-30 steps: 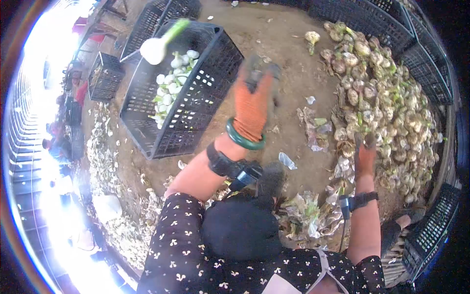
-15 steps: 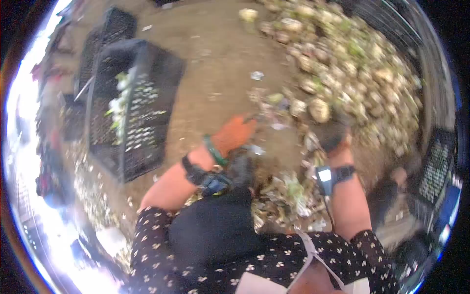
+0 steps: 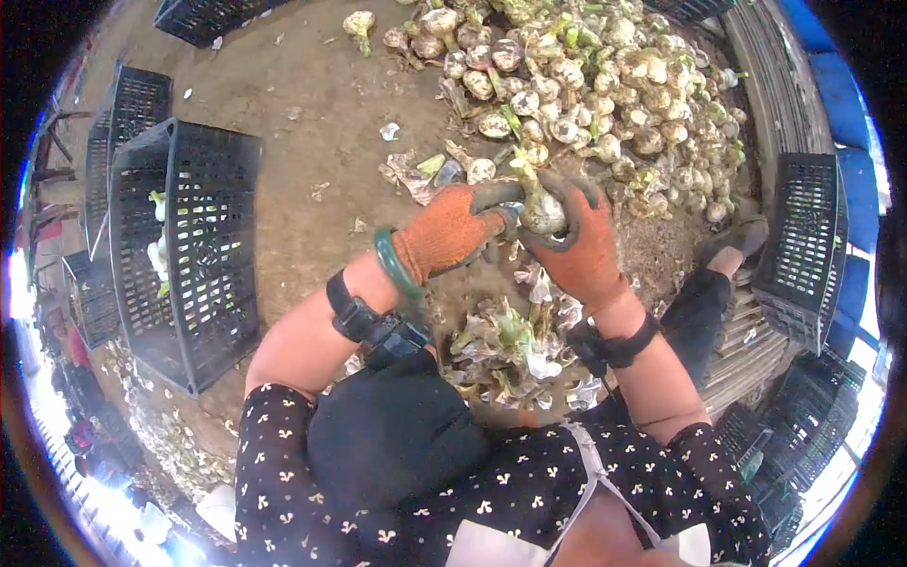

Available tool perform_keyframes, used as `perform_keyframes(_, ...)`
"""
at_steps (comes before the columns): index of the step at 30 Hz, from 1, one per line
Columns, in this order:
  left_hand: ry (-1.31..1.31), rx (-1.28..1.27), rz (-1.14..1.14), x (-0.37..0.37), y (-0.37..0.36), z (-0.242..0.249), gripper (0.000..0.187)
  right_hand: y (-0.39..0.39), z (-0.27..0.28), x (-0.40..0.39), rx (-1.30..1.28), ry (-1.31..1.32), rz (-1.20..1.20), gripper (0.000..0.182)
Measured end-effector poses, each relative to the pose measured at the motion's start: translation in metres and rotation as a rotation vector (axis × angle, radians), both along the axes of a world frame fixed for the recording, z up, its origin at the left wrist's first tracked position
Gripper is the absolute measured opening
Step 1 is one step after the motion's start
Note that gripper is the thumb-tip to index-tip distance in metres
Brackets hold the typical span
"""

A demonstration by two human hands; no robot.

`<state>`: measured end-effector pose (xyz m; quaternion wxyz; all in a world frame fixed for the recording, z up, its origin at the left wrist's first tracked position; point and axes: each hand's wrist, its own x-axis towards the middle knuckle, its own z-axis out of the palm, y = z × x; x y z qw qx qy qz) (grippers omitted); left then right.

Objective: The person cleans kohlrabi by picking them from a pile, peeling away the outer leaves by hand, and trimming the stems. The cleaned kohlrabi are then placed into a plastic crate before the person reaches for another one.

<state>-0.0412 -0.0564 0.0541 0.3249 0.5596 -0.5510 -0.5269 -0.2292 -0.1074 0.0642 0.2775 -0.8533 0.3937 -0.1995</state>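
The right hand clasped a garlic bulb beside the left hand, whose grip was unclear; two-handed handling seemed underway, needing steadiness.

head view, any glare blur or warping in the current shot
In the head view, white glare washes out the lower left edge; in the head view, wide-angle distortion curves the slatted boards on the right, with black filling the corners; in the head view, the bulb in the right hand looks fairly sharp, its outline easy to make out.
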Motion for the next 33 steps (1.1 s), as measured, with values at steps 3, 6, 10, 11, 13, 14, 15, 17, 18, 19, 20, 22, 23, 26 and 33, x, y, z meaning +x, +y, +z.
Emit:
perform_keyframes(3, 0.029, -0.018, -0.032, -0.012, -0.007, -0.003, 0.029, 0.002, 0.003, 0.000, -0.044, -0.008, -0.005, 0.060)
perform_keyframes(6, -0.012, 0.112, 0.077, -0.020, -0.008, -0.008, 0.025, 0.007, 0.001, 0.000, -0.080, 0.042, -0.017, 0.063)
perform_keyframes(10, 0.023, 0.164, 0.135, -0.025, -0.009, -0.007, 0.021, 0.011, 0.011, 0.000, -0.168, 0.129, -0.004, 0.062)
perform_keyframes(11, -0.020, 0.081, 0.169, -0.027, -0.009, -0.011, 0.020, 0.011, 0.013, 0.000, -0.186, 0.156, 0.014, 0.062)
perform_keyframes(13, 0.003, 0.078, 0.186, -0.027, -0.008, -0.016, 0.020, 0.008, 0.011, -0.001, -0.114, 0.075, -0.011, 0.061)
perform_keyframes(14, 0.024, 0.074, 0.202, -0.027, -0.009, -0.017, 0.020, 0.005, 0.009, -0.002, -0.042, -0.007, -0.036, 0.060)
perform_keyframes(15, 0.025, 0.074, 0.204, -0.024, -0.009, -0.015, 0.020, 0.002, 0.001, -0.006, -0.042, -0.007, -0.034, 0.060)
perform_keyframes(17, 0.156, 0.190, 0.053, -0.015, -0.011, -0.010, 0.021, -0.002, -0.016, -0.016, 0.424, -0.246, -0.088, 0.058)
perform_keyframes(18, 0.156, 0.188, 0.056, -0.015, -0.011, -0.013, 0.021, -0.002, -0.011, -0.015, 0.423, -0.246, -0.085, 0.058)
perform_keyframes(19, 0.118, 0.067, 0.019, -0.015, -0.009, -0.020, 0.022, 0.000, -0.004, -0.014, 0.273, -0.117, -0.062, 0.056)
perform_keyframes(20, 0.081, -0.054, -0.019, -0.015, -0.007, -0.024, 0.022, 0.002, 0.004, -0.012, 0.124, 0.012, -0.039, 0.054)
perform_keyframes(22, 0.025, 0.055, 0.018, -0.017, -0.010, -0.014, 0.025, 0.002, 0.017, -0.007, 0.060, 0.088, 0.022, 0.054)
perform_keyframes(23, -0.030, 0.164, 0.049, -0.019, -0.010, -0.010, 0.028, 0.003, 0.020, -0.007, -0.004, 0.164, 0.078, 0.053)
perform_keyframes(26, -0.015, 0.122, 0.052, -0.019, -0.010, -0.007, 0.028, -0.005, -0.016, -0.021, 0.644, -0.270, -0.034, 0.060)
perform_keyframes(33, 0.150, 0.179, 0.056, -0.013, -0.008, -0.003, 0.025, -0.001, -0.007, -0.020, 0.776, -0.425, 0.081, 0.069)
